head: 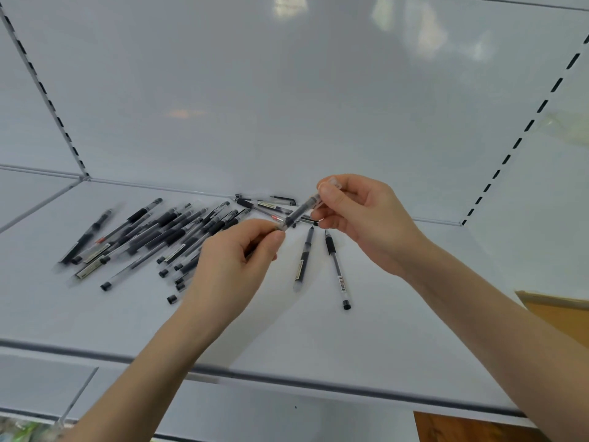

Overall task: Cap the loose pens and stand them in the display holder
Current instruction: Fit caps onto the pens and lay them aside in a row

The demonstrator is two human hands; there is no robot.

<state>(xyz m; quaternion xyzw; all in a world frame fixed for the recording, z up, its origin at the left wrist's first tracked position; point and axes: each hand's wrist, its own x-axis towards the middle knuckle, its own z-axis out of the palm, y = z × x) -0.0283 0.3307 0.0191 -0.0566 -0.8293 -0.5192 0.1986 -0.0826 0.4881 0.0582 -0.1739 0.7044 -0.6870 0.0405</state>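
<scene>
One pen [301, 210], pinched by left hand [236, 260] and right hand [363, 224], over loose pens [165, 231].

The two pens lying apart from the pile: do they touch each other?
No, the left pen and the right pen lie side by side with bare shelf showing between them.

white shelf [318, 330] | pen heap [165, 231] left | two pens [338, 269] right

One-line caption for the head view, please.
Over the white shelf, the left hand and right hand pinch opposite ends of one pen; loose pens lie on it.
</scene>
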